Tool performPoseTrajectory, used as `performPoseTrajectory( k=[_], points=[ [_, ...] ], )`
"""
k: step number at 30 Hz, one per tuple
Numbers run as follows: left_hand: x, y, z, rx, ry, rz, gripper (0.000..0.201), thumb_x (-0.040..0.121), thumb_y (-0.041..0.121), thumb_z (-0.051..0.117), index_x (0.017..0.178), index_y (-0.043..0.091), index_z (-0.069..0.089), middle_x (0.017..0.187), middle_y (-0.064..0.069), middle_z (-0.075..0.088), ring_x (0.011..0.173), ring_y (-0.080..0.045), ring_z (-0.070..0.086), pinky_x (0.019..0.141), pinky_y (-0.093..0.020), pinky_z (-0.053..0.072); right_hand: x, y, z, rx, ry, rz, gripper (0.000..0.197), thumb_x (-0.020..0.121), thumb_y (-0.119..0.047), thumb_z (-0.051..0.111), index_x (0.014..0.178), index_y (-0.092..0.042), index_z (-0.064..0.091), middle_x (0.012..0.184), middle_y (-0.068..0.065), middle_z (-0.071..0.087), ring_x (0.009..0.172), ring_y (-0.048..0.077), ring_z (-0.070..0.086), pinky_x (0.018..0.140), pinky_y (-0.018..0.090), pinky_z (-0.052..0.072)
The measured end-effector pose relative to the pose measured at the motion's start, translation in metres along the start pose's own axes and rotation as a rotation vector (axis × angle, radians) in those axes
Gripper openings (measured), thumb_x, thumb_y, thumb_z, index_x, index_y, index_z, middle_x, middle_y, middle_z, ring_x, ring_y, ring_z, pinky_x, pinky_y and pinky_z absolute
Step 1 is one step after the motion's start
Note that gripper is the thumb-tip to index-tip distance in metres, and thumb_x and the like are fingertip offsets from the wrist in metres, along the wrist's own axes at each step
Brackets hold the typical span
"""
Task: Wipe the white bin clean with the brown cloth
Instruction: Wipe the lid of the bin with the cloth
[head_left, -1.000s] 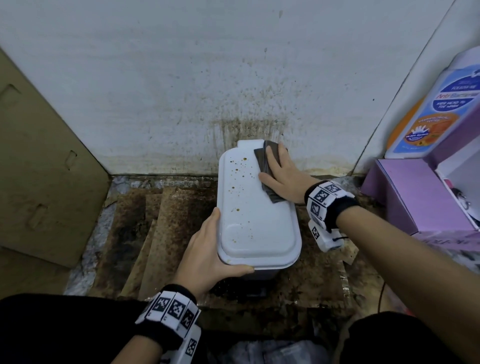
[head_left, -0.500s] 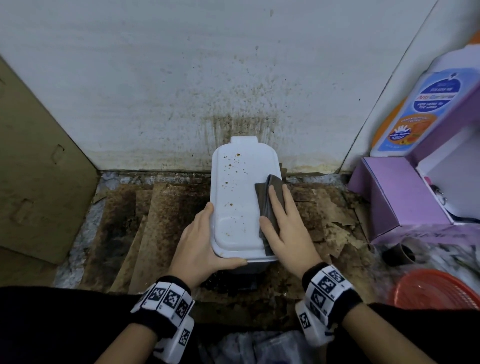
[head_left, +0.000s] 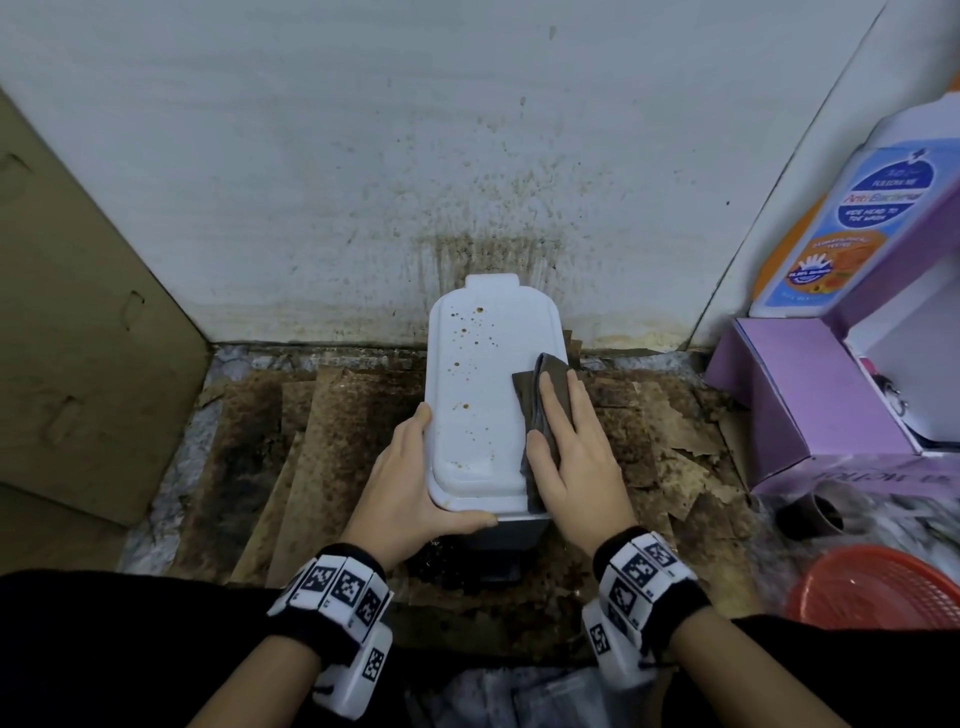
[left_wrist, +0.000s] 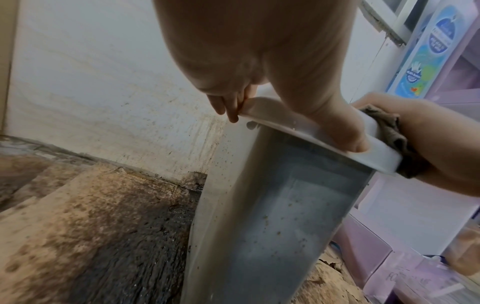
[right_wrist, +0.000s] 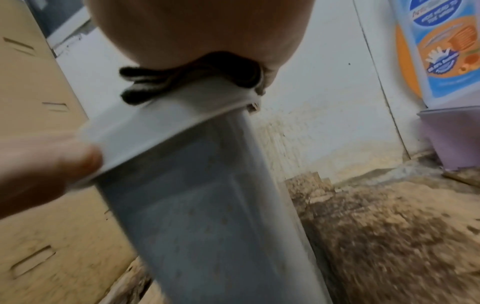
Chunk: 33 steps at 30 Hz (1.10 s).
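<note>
The white bin (head_left: 483, 395) stands upright against the stained wall, and its lid carries brown spots on the left and far part. My left hand (head_left: 410, 483) grips the lid's near left corner, with the thumb along the front rim. The brown cloth (head_left: 550, 384) lies folded on the right side of the lid. My right hand (head_left: 571, 457) presses flat on it with straight fingers. In the left wrist view the bin's grey speckled body (left_wrist: 272, 216) shows below the lid, and the cloth (left_wrist: 389, 131) is bunched at the rim. In the right wrist view the cloth (right_wrist: 182, 76) sits squeezed under my palm.
Dirty brown cardboard sheets (head_left: 322, 447) cover the floor around the bin. A cardboard panel (head_left: 78, 338) leans at the left. At the right stand a purple box (head_left: 810, 405) with a soap bottle (head_left: 857, 223), a red basket (head_left: 883, 587) and a dark cup (head_left: 810, 512).
My right hand has drawn the cloth from the lid's far end down its right side toward me. The left hand has kept its grip on the near corner.
</note>
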<state>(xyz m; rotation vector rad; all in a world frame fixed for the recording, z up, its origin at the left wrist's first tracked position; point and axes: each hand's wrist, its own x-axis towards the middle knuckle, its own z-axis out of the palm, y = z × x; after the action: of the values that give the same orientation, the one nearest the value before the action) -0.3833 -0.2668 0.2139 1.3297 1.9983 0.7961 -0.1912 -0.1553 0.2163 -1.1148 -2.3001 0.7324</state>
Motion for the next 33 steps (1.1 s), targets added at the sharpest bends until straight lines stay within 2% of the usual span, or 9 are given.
performPoseTrajectory(
  k=[4, 8, 11, 15, 20, 25, 30, 33],
  points=[
    [0.001, -0.001, 0.0, -0.027, -0.013, 0.0, 0.146, 0.047, 0.081, 0.081, 0.158, 0.031, 0.001, 0.158, 0.025, 0.009, 0.148, -0.01, 0.02, 0.118, -0.046, 0.033, 0.041, 0.006, -0.02, 0.008, -0.224, 0.038, 0.063, 0.107, -0.046, 0.033, 0.161, -0.033, 0.004, 0.169, -0.007, -0.012, 0.156, 0.012, -0.008, 0.125, 0.033, 0.012],
    [0.002, -0.003, 0.0, -0.032, -0.018, 0.008, 0.145, 0.048, 0.081, 0.081, 0.158, 0.032, 0.0, 0.158, 0.026, 0.009, 0.148, -0.01, 0.02, 0.117, -0.047, 0.034, 0.086, 0.015, -0.031, -0.024, -0.397, 0.048, 0.067, 0.106, -0.051, 0.029, 0.16, -0.032, -0.006, 0.167, -0.004, -0.02, 0.155, 0.013, -0.013, 0.126, 0.036, 0.008],
    [0.003, -0.003, 0.0, -0.042, -0.016, 0.019, 0.145, 0.049, 0.08, 0.081, 0.158, 0.03, 0.0, 0.158, 0.025, 0.01, 0.148, -0.009, 0.021, 0.117, -0.046, 0.034, 0.115, 0.019, -0.035, -0.064, -0.473, 0.05, 0.067, 0.108, -0.046, 0.027, 0.16, -0.027, -0.011, 0.167, 0.004, -0.022, 0.155, 0.018, -0.015, 0.125, 0.036, 0.005],
    [0.004, -0.003, 0.0, -0.031, -0.014, 0.012, 0.145, 0.048, 0.082, 0.081, 0.158, 0.031, 0.001, 0.158, 0.026, 0.009, 0.148, -0.01, 0.021, 0.117, -0.047, 0.035, 0.143, 0.022, -0.031, -0.145, -0.405, 0.018, 0.066, 0.108, -0.041, 0.029, 0.161, -0.019, -0.004, 0.168, 0.015, -0.011, 0.156, 0.028, -0.006, 0.126, 0.043, 0.008],
    [0.002, -0.003, 0.001, 0.019, -0.003, 0.017, 0.146, 0.047, 0.083, 0.079, 0.158, 0.029, 0.001, 0.159, 0.021, 0.013, 0.146, -0.012, 0.027, 0.114, -0.047, 0.037, 0.133, 0.019, -0.028, -0.102, -0.403, 0.053, 0.066, 0.108, -0.043, 0.028, 0.161, -0.023, -0.006, 0.166, 0.011, -0.022, 0.155, 0.026, -0.013, 0.126, 0.043, 0.009],
    [0.001, -0.004, 0.003, 0.02, 0.003, 0.023, 0.147, 0.045, 0.085, 0.079, 0.158, 0.03, 0.001, 0.157, 0.021, 0.015, 0.144, -0.014, 0.03, 0.112, -0.046, 0.04, 0.089, 0.014, -0.029, -0.041, -0.416, 0.054, 0.066, 0.108, -0.047, 0.028, 0.16, -0.028, -0.007, 0.166, 0.001, -0.025, 0.156, 0.023, -0.013, 0.126, 0.044, 0.012],
    [-0.001, -0.001, 0.005, 0.008, 0.006, 0.026, 0.146, 0.046, 0.082, 0.08, 0.157, 0.031, 0.0, 0.156, 0.022, 0.015, 0.144, -0.011, 0.028, 0.113, -0.044, 0.039, 0.023, 0.009, -0.02, 0.038, -0.221, 0.023, 0.061, 0.109, -0.042, 0.03, 0.161, -0.03, 0.001, 0.167, -0.006, -0.019, 0.155, 0.013, -0.013, 0.128, 0.039, 0.007],
    [-0.002, 0.0, 0.006, 0.014, 0.017, 0.027, 0.146, 0.046, 0.082, 0.08, 0.157, 0.031, 0.001, 0.157, 0.021, 0.014, 0.145, -0.013, 0.028, 0.114, -0.044, 0.038, -0.013, 0.002, -0.009, 0.034, -0.089, 0.008, 0.058, 0.108, -0.044, 0.025, 0.161, -0.032, 0.005, 0.168, -0.007, -0.014, 0.155, 0.009, -0.013, 0.127, 0.035, 0.005]
  ],
)
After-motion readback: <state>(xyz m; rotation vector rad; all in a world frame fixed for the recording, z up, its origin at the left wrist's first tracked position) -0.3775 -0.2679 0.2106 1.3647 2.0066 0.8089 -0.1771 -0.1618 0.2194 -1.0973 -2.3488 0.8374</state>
